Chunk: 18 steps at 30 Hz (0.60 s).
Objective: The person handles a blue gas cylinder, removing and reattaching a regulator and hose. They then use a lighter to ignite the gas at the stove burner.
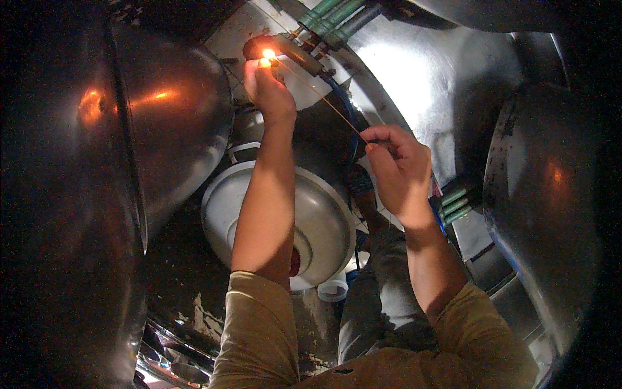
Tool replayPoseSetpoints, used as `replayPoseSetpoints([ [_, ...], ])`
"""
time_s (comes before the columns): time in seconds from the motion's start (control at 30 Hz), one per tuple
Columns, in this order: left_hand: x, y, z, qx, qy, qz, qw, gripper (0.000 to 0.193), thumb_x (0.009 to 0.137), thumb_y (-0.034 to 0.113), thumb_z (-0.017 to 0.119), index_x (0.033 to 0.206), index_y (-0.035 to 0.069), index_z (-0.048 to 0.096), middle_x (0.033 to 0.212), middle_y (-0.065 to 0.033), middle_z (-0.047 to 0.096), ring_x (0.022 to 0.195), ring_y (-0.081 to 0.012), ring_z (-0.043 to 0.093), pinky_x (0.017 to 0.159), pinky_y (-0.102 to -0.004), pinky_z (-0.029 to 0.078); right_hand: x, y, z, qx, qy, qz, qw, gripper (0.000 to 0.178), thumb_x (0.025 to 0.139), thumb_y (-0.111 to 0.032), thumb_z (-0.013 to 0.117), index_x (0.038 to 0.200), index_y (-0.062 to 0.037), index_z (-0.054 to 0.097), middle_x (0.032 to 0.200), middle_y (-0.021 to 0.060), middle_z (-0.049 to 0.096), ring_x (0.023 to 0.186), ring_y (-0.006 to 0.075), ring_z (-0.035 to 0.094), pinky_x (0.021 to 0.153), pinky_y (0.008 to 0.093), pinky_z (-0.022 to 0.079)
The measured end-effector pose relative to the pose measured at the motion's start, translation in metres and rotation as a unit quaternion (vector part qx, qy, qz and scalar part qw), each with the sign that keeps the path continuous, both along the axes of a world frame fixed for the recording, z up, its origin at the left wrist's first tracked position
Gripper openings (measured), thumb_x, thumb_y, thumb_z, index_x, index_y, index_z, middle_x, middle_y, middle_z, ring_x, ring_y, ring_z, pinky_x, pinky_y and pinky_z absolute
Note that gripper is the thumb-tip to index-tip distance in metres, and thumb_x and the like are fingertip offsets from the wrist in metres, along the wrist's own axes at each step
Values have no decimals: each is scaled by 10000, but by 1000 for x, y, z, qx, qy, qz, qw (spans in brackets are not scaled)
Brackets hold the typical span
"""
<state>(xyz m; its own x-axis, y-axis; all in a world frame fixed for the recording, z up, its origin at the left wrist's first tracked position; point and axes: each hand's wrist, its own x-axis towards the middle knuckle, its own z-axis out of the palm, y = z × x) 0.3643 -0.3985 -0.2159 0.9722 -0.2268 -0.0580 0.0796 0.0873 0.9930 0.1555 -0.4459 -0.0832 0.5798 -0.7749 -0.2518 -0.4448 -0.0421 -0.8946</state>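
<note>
My left hand is raised at the upper middle, its fingers curled in and the thumb pointing up. A small bright flame burns at the thumb tip. The hand appears closed around a lighter, whose body is hidden by the fingers. Lower and to the right, my right hand pinches the end of a thin, straight stick or cord between thumb and fingertips. This thin line runs up to the flame. Just beside the flame are a rusty brown end and a brownish pipe.
Green valve pipes stand at the top, and more green pipes at the right. A domed metal vessel bulges on the left; another metal vessel is on the right. Below my left forearm lies a round metal lid, near a white cup.
</note>
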Motion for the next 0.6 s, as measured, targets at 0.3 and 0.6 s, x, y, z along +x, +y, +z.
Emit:
replayPoseSetpoints([
  [0.3,0,4,-6,-8,-28,3,1000,185,904,208,466,811,55,512,789,-10,498,734,-115,459,677,-296,412,-1,2,-6,21,2,-4,1000,124,802,-39,607,896,-20,686,571,69,572,482,95,497,460,273,392],
  [0.6,-3,4,-2,-45,61,13,997,185,916,216,473,839,54,517,814,-12,501,753,-109,465,684,-289,417,-1,1,-3,23,14,-4,1000,132,803,-47,599,901,-27,686,583,69,582,495,95,511,473,273,405],
])
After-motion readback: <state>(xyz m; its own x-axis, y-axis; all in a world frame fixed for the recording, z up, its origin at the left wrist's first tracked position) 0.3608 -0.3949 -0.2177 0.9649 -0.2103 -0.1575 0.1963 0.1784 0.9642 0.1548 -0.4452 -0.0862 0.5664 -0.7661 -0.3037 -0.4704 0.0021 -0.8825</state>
